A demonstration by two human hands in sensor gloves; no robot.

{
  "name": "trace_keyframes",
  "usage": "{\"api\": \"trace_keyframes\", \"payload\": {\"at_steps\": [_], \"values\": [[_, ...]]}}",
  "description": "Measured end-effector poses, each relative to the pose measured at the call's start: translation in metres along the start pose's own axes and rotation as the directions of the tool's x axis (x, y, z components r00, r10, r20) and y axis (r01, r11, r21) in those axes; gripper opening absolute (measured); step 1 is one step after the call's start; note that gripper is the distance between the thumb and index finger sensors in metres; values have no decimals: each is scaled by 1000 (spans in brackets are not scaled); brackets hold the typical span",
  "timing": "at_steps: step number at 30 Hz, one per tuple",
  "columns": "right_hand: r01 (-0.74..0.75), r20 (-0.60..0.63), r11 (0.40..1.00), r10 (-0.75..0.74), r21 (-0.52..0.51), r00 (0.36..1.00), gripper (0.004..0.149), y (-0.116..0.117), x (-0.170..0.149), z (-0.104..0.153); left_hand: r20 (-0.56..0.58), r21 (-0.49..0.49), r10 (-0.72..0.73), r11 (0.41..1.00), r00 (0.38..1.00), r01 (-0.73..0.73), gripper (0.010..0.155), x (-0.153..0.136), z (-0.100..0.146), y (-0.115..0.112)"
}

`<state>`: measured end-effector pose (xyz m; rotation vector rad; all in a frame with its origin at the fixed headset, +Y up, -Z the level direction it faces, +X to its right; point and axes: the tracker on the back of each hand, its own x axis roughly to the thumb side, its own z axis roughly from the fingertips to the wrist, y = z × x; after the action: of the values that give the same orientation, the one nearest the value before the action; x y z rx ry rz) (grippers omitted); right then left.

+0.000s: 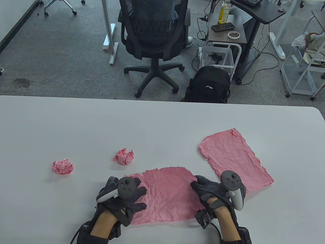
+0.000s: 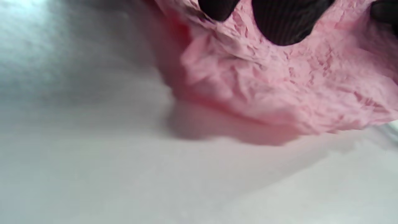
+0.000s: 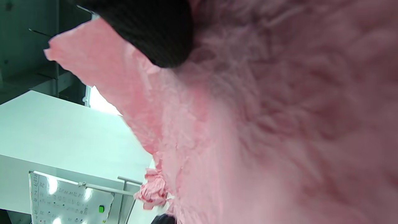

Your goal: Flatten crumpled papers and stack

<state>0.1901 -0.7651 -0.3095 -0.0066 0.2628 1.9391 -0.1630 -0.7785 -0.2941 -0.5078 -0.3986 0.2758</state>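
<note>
Pressing down on the wrinkled pink sheet (image 1: 165, 194) in front of me, I have my left hand (image 1: 127, 197) spread flat with straight fingers on its nine o'clock edge, and my right hand (image 1: 212, 192) at its three o'clock edge, fingers bent over that border; whether they pinch the paper or only press it I cannot tell. The sheet lies on the white bench (image 1: 76, 122) at six o'clock, mostly opened but creased all over. The already flattened sheet (image 1: 234, 158) sits just beside it toward two o'clock, and two crumpled balls wait: one ball (image 1: 124, 156) at eleven o'clock of my sheet, the other ball (image 1: 62, 167) farther out at nine o'clock. The risk I judge greatest is tearing: this paper looks thin and weak along its creases, so pulling my hands apart too hard could rip it. The left wrist view shows an edge lifted off the bench, which could fold under if I slide over it. A careless sweep of my right hand might also drag the finished sheet askew.
</note>
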Motion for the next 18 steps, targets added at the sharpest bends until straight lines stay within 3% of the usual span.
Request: {"api": "trace_keyframes", "payload": {"at_steps": [4,6,7,13,15,18], "values": [[117,129,983,-99,-143,987,40,-22,7,3,-63,254,-36,966,997,50,87,-4,12,18],[185,186,956,-144,-228,972,40,-35,7,9,-86,358,-31,932,996,60,87,-6,20,24],[263,230,914,-196,-310,953,40,-48,5,13,-104,422,-19,905,994,62,87,-7,24,26],[496,316,650,-383,-575,868,40,-94,-18,34,-144,525,-21,846,989,95,89,-6,30,29],[539,342,557,-424,-632,839,41,-107,-28,38,-138,506,-14,859,990,83,88,-5,27,28],[540,340,469,-445,-699,828,41,-120,-45,46,-135,484,-34,870,990,96,88,-3,26,26]]}}
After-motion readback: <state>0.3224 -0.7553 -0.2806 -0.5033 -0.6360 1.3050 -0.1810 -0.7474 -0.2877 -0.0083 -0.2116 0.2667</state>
